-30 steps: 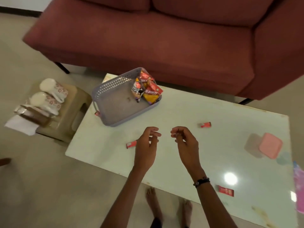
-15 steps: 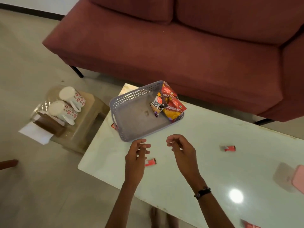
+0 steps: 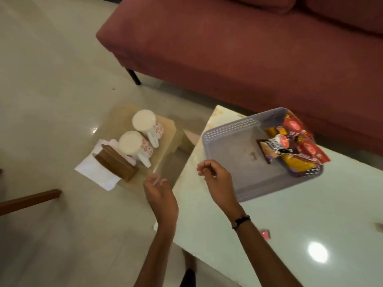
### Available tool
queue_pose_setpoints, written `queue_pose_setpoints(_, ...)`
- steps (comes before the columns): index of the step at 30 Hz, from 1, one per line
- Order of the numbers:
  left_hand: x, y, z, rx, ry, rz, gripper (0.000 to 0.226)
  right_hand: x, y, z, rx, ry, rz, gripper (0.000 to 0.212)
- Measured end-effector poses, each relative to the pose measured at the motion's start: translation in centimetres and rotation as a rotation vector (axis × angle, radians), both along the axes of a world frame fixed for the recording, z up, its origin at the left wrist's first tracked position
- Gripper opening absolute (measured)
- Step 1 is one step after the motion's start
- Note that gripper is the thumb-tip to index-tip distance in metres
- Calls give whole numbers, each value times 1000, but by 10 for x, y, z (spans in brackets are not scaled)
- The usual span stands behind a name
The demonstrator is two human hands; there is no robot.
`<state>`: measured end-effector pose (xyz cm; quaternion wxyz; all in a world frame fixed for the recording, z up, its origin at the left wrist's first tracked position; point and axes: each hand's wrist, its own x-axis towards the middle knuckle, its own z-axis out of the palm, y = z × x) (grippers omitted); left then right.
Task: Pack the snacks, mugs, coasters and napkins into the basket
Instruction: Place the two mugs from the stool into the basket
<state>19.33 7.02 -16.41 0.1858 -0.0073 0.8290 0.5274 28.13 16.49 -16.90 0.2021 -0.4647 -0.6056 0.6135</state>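
The view has swung left since a second ago, away from the middle of the worktop (image 3: 290, 214) and toward the low stool (image 3: 165, 129) beside it; the 2 mugs (image 3: 143, 133), the wooden coaster holder (image 3: 116, 162) and the white napkins (image 3: 97, 172) that sat at the frame's edge are now near its centre, and both hands have travelled with it; the left hand (image 3: 159, 193) now hangs past the worktop's edge, near the stool, where before it hovered over a small red sachet; the right hand (image 3: 215, 179) is over the near left corner of the basket (image 3: 228, 131); each grip is loosely curled and holds nothing that I can see, though the fingertips are blurred; the basket stands on the worktop's far left corner with several snack packets (image 3: 290, 148) piled against its right side and most of its floor bare; the mugs lie bottom up on the stool, touching each other, with the holder just beside them and resting on the napkins; judging from this, the snacks are largely packed and the reach is turning to the mugs; 1 small red sachet (image 3: 265, 234) lies on the worktop by the right forearm, not yet packed
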Motion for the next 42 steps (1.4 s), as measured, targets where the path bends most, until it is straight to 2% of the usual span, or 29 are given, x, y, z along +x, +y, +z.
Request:
queue_pose_setpoints(6,-74,0,-30,-103,-11,-12,43,-117,-5,-31,-2,-64,89,24)
queue_pose_setpoints(10,-93,9,-42,-44,-90,-43,29,-163,2,-53,3,-121,207,37)
queue_pose_setpoints(15,-113,19,-52,33,-169,-50,19,-186,12,-72,26,-101,246,30)
queue_pose_setpoints(20,-127,14,-62,95,-143,-58,32,-197,16,-81,169,-85,267,23)
queue_pose_setpoints(23,-131,14,-58,131,-133,-43,30,-197,18,-82,217,-83,251,19)
queue_pose_setpoints(27,-140,17,-52,202,-190,-43,25,-187,21,-80,200,-98,140,14)
queue_pose_setpoints(30,-139,18,-41,228,-180,-121,22,-175,22,-66,172,-67,79,11)
queue_pose_setpoints(32,-133,20,-31,222,-141,-229,10,-161,19,-50,151,-22,-27,13)
queue_pose_setpoints(37,-107,46,-6,299,-173,-497,20,-87,10,-23,73,15,-391,36)
queue_pose_setpoints(39,-90,64,-1,361,-238,-618,18,-50,7,-17,49,2,-522,33)
queue_pose_setpoints(42,-58,92,-5,359,-266,-823,19,0,2,-15,99,-157,-675,28)
